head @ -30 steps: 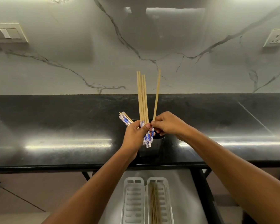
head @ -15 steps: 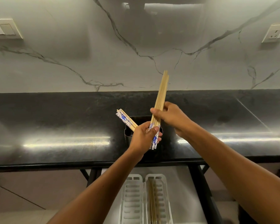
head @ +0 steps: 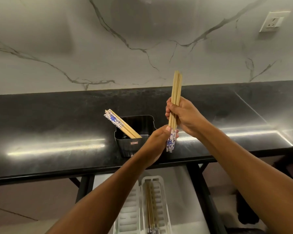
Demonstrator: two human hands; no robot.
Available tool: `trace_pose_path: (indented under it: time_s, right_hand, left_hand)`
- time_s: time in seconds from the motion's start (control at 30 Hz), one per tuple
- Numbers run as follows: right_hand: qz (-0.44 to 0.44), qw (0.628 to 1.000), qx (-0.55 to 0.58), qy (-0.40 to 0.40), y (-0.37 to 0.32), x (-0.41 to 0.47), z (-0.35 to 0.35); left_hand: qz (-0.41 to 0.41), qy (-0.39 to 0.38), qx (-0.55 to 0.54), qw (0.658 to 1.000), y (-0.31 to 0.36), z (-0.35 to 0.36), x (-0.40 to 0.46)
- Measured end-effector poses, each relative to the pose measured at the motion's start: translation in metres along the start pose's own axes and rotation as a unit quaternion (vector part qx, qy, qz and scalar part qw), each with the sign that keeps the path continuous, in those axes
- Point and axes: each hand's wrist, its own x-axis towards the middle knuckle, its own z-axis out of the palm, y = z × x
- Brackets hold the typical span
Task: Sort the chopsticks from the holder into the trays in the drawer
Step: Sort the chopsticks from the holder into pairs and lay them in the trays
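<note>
Bamboo chopsticks [head: 175, 97] are bunched upright with right hand [head: 184, 115] wrapped mid-shaft and left hand [head: 159, 139] pinching the patterned ends, so I'd square tips before dropping into the tray [head: 161, 200] below both wrists

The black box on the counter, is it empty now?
Not empty. The black plastic holder box holds a few wooden chopsticks with blue-patterned ends, leaning out over its left rim.

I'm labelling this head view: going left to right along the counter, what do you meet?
Chopsticks leaning in the holder → black holder → left hand → held chopstick bundle → right hand → wall socket.
</note>
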Motion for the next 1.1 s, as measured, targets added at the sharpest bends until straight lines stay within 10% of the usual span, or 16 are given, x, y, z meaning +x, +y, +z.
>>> trace_pose_path:
  time_s: [0.4,1.1]
  right_hand:
    - [-0.036,0.997,-0.064,0.001,0.06,0.008,-0.036]
    - [-0.013,0.995,-0.043,0.091,0.124,0.0,-0.018]
  left_hand:
    - [0.13,0.111,0.261,0.95,-0.046,0.02,0.047]
    - [0.084,0.185,0.136,0.97,-0.091,0.03,0.044]
